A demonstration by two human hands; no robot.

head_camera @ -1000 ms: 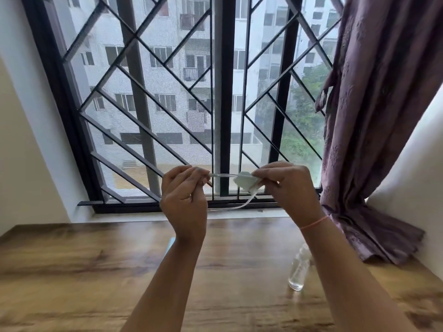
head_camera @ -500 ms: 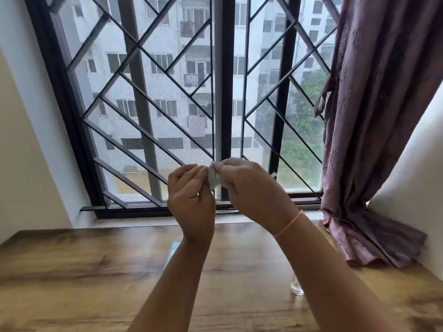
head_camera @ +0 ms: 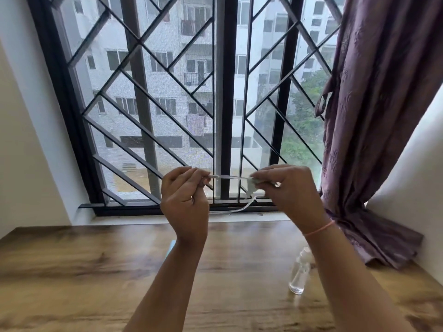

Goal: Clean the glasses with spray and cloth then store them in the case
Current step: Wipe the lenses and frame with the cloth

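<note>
I hold the glasses [head_camera: 229, 177] up in front of the window, above the wooden table. They are thin and clear-framed, and one temple arm curves down below them. My left hand [head_camera: 185, 196] pinches the left end of the frame. My right hand [head_camera: 285, 190] pinches a small pale cloth [head_camera: 253, 184] around the right end of the frame. A clear spray bottle [head_camera: 300, 271] stands on the table under my right forearm. A light blue edge [head_camera: 171, 246], perhaps the case, peeks out beside my left forearm; most of it is hidden.
The wooden table [head_camera: 72, 271] spans the lower view. A black window grille [head_camera: 223, 92] stands right behind the hands. A purple curtain [head_camera: 374, 116] hangs at the right and bunches onto the table's far right corner. White walls close in both sides.
Half a second ago my right hand with the cloth was close against my left hand. It has since slid rightwards along the frame, so the hands are apart again.
</note>
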